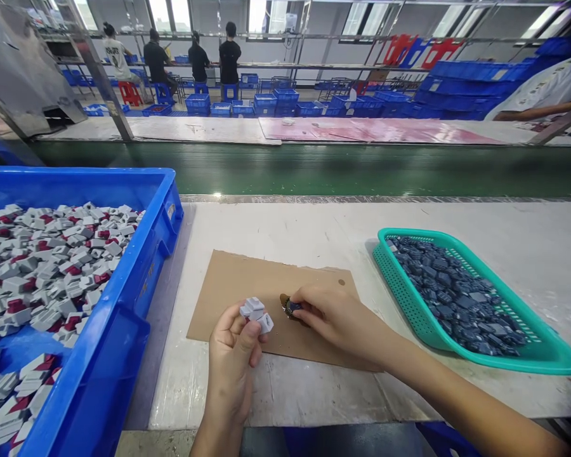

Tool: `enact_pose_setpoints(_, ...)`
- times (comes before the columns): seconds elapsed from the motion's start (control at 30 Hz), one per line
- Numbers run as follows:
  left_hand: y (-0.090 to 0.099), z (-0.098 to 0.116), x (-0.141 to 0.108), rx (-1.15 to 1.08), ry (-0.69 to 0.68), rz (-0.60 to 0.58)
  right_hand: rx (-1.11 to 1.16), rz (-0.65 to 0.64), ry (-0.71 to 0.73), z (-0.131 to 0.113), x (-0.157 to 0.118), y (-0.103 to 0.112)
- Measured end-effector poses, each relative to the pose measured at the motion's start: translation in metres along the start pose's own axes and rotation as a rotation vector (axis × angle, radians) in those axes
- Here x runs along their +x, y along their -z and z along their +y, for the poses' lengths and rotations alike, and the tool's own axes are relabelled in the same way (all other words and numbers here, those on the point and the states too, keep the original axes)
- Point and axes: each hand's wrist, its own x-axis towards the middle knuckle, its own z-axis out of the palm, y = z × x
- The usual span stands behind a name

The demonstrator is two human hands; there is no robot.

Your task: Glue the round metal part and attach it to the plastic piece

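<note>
My left hand [232, 358] is closed around a small light grey plastic part [255, 313], held up between thumb and fingers at the cardboard's near left side. My right hand [335, 315] pinches a small dark blue piece [294, 306] between thumb and index finger. That piece is at a dark, glossy patch [284, 298] on the brown cardboard sheet [240, 273]; whether it touches the patch I cannot tell. To the right, a green basket [394, 291] holds many dark blue pieces [447, 289]. Grey parts [76, 254], some with dark red bits, fill much of the blue crate [124, 317] at left.
A green conveyor belt [314, 168] runs across behind the white worktable [285, 228]. Beyond it stand stacked blue crates [466, 89] and several people with their backs turned. A person's arm [533, 113] shows at the far right. Metal posts [98, 76] rise beyond the belt.
</note>
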Motion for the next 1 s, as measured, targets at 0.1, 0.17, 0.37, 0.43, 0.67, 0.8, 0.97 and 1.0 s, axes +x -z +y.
enact_pose_setpoints(0.1,0.000,0.001,-0.001,0.001,-0.006,0.016,-0.038,-0.005,-0.028,-0.002,0.000,0.004)
enact_pose_setpoints(0.17,0.000,0.001,-0.001,0.008,-0.009,0.022,-0.065,-0.013,-0.031,-0.003,0.000,0.006)
enact_pose_setpoints(0.37,-0.007,0.003,-0.006,0.032,0.031,0.055,-0.116,-0.032,-0.033,-0.009,0.002,0.010)
enact_pose_setpoints(0.43,-0.012,0.003,-0.009,0.018,0.012,0.094,-0.162,-0.053,-0.035,-0.012,0.005,0.012)
enact_pose_setpoints(0.67,-0.018,0.005,-0.010,0.025,-0.006,0.111,-0.200,-0.057,-0.023,-0.015,0.007,0.014)
enact_pose_setpoints(0.8,-0.017,0.005,-0.010,0.014,-0.010,0.113,0.001,0.079,0.036,-0.013,0.000,0.019)
enact_pose_setpoints(0.97,-0.018,0.004,-0.010,0.004,-0.002,0.091,0.376,0.219,0.090,-0.023,-0.009,0.028)
enact_pose_setpoints(1.0,-0.018,0.003,-0.010,0.001,0.002,0.082,0.425,0.229,0.085,-0.025,-0.010,0.029)
